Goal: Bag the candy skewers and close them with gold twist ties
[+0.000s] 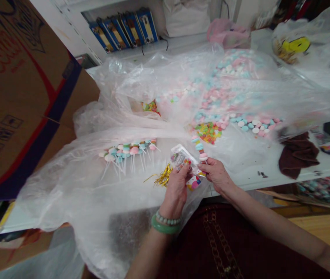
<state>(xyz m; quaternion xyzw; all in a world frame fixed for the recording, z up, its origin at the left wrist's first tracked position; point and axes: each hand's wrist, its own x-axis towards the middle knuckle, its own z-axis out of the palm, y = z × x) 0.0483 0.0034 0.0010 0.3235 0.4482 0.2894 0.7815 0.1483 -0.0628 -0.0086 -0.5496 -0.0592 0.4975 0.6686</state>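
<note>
Bare forearms (284, 228) angle in over a dark red garment (211, 244); the left hand (176, 186), bangles (165, 224) at its wrist, clasps a clear packet (182, 162), the right hand (215, 174) closed in a pinch on what seems a candy stick (200, 149), above plastic sheeting (66, 186) on the counter (269, 170).

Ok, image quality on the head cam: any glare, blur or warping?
Head view: wide-angle warping bends the cardboard box at the left edge; the clear plastic sheet throws pale glare and hazes the pastel candies beneath it; the left hand, right hand and small packet stay fairly sharp.
</note>
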